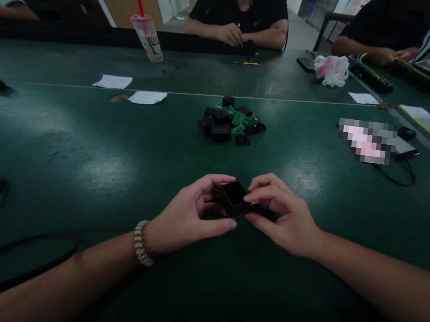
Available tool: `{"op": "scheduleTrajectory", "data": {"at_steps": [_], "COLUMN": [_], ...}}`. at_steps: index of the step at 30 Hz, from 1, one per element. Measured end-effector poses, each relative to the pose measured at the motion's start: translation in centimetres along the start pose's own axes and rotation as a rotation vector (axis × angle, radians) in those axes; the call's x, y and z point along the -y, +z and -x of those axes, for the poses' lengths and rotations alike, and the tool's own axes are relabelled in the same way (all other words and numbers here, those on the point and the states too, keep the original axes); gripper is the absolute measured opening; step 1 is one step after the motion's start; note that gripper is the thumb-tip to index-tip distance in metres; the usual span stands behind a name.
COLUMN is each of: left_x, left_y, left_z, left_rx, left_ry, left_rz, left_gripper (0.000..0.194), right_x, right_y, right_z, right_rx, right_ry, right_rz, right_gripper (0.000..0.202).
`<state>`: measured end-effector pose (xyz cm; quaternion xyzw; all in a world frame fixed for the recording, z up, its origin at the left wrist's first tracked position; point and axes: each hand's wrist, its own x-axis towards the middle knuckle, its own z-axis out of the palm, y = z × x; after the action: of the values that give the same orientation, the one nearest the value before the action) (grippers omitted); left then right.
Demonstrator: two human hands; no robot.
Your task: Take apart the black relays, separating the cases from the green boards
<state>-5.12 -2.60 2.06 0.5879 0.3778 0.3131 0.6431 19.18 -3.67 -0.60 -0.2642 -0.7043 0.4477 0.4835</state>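
Between my two hands, low over the green table [135,297], is a small black open box [234,210], its hollow side facing up. My left hand [197,211] wraps round its left side, with the thumb along the near edge and the fingers at the far edge. The fingertips of my right hand [283,211] pinch the box's right side. Past the hands lies a pile of black plastic housings [220,130] and green circuit boards [240,118]. The inside of the box is too dark to make out.
A drink cup with a red straw [149,38], white paper pieces [147,97] and a crumpled plastic bag [331,70] stand or lie farther back. Black cables [33,235] run along the left. Across the table sit a person [239,12] and another person [383,30] at the right.
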Motion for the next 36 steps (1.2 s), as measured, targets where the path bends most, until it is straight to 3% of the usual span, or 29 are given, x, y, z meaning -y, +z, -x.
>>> {"op": "scheduleTrajectory", "data": {"at_steps": [12, 24, 36], "left_x": [0.1, 0.0, -0.2], "left_y": [-0.1, 0.0, 0.2], "left_z": [0.1, 0.1, 0.1], "left_rx": [0.008, 0.020, 0.031], "left_ry": [-0.015, -0.020, 0.003], "left_rz": [-0.035, -0.046, -0.041], "left_gripper": [0.072, 0.067, 0.065], "right_x": [0.2, 0.1, 1.0], "right_y": [0.0, 0.2, -0.3], "right_z": [0.1, 0.1, -0.2], "right_rx": [0.017, 0.028, 0.120], "right_ry": [0.002, 0.066, 0.100], "right_rz": [-0.008, -0.072, -0.016], "right_gripper": [0.046, 0.062, 0.061]}}
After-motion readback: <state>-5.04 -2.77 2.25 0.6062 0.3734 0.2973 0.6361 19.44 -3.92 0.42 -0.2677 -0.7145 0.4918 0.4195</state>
